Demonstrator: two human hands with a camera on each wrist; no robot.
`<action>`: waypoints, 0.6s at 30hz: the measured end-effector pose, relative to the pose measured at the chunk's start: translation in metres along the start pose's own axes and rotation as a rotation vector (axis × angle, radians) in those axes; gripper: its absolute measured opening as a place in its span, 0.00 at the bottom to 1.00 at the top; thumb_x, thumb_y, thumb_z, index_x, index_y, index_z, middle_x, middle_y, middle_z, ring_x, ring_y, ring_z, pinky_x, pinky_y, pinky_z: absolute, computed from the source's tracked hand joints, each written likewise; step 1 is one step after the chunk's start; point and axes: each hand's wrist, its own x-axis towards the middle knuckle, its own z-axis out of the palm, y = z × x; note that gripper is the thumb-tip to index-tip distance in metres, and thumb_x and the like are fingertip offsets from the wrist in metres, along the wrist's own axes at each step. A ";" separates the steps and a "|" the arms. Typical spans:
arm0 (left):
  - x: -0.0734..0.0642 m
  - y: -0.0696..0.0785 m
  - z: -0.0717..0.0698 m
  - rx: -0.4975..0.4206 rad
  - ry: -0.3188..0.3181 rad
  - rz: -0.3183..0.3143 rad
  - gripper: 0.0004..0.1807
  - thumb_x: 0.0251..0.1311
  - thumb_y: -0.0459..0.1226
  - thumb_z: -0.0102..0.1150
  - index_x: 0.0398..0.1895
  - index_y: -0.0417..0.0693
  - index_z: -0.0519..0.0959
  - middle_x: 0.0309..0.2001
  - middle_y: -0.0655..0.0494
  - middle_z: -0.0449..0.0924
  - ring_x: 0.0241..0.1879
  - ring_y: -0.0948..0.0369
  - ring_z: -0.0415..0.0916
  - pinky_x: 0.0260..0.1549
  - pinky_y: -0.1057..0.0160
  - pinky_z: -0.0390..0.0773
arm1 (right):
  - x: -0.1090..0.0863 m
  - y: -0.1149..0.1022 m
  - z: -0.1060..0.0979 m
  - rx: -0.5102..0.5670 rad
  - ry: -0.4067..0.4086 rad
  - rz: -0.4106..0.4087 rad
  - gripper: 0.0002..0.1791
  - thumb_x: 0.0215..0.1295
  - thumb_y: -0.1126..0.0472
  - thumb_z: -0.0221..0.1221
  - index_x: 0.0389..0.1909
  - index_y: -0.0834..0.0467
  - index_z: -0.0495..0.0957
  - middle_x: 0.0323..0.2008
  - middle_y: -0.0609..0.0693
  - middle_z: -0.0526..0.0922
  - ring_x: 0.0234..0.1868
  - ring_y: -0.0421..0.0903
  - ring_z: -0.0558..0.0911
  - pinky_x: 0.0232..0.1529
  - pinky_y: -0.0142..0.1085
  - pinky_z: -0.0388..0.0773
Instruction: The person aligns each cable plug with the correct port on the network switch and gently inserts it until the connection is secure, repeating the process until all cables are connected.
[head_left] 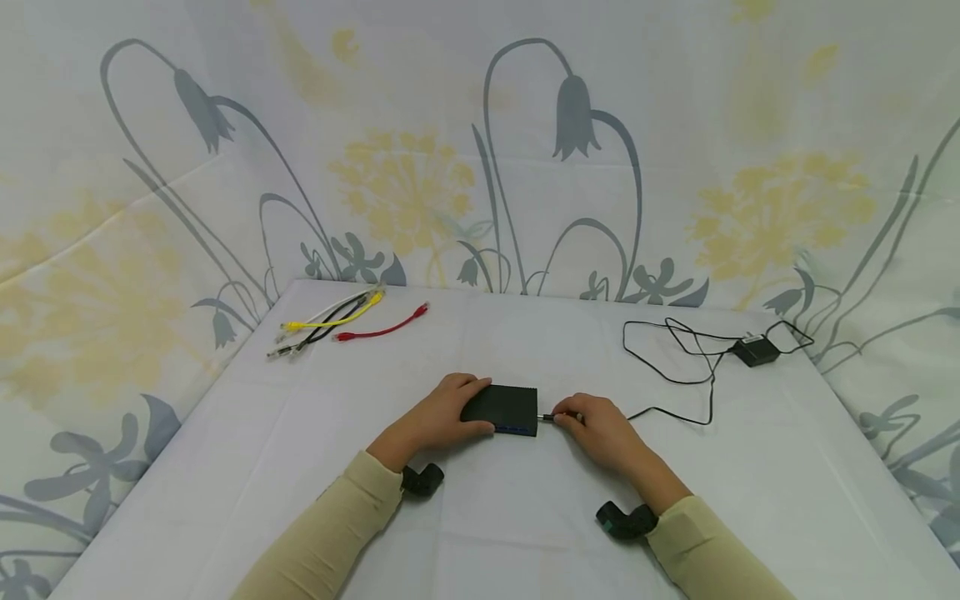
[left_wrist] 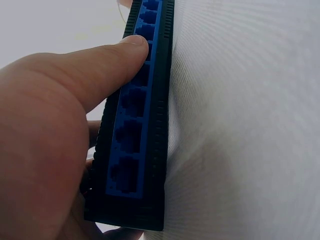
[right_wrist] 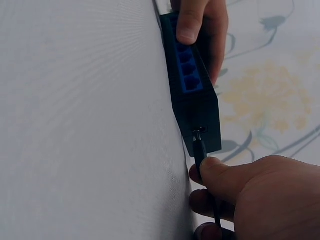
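A black box (head_left: 510, 406), blue ports (right_wrist: 191, 82) lining its near side, lies on the white table (head_left: 510, 508). A slim black plug (right_wrist: 200, 152) (its silver tip (right_wrist: 196, 135) showing) is at the socket (right_wrist: 203, 129) in the box's right end.

The head view is bright, both wrist views dimmer.

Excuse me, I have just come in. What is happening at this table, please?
A person's left hand holds a black box with blue ports, while the right hand pinches a thin plug at the socket in its end. Metal shows on the plug, so it is not fully in. Its black cord loops toward a power adapter. The red cable and yellow cable lie apart from the box.
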 end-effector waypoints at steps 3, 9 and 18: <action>0.000 -0.001 0.001 0.001 -0.002 -0.003 0.42 0.53 0.60 0.54 0.69 0.58 0.55 0.64 0.54 0.58 0.64 0.58 0.54 0.61 0.56 0.63 | 0.000 0.000 0.001 -0.019 -0.005 0.007 0.06 0.62 0.54 0.55 0.37 0.44 0.80 0.39 0.40 0.82 0.42 0.40 0.79 0.43 0.39 0.74; 0.000 -0.001 0.001 0.000 0.000 0.001 0.42 0.52 0.60 0.54 0.69 0.58 0.55 0.64 0.55 0.58 0.64 0.58 0.54 0.61 0.55 0.62 | 0.000 -0.002 0.002 -0.030 0.029 0.000 0.06 0.62 0.55 0.55 0.37 0.45 0.79 0.37 0.40 0.82 0.38 0.39 0.78 0.41 0.38 0.74; 0.001 -0.001 0.001 0.008 -0.003 0.007 0.42 0.52 0.61 0.53 0.69 0.58 0.55 0.64 0.55 0.58 0.64 0.58 0.54 0.61 0.55 0.63 | -0.001 -0.004 0.002 -0.047 0.049 0.008 0.05 0.62 0.54 0.56 0.36 0.46 0.80 0.36 0.41 0.82 0.33 0.38 0.76 0.37 0.36 0.73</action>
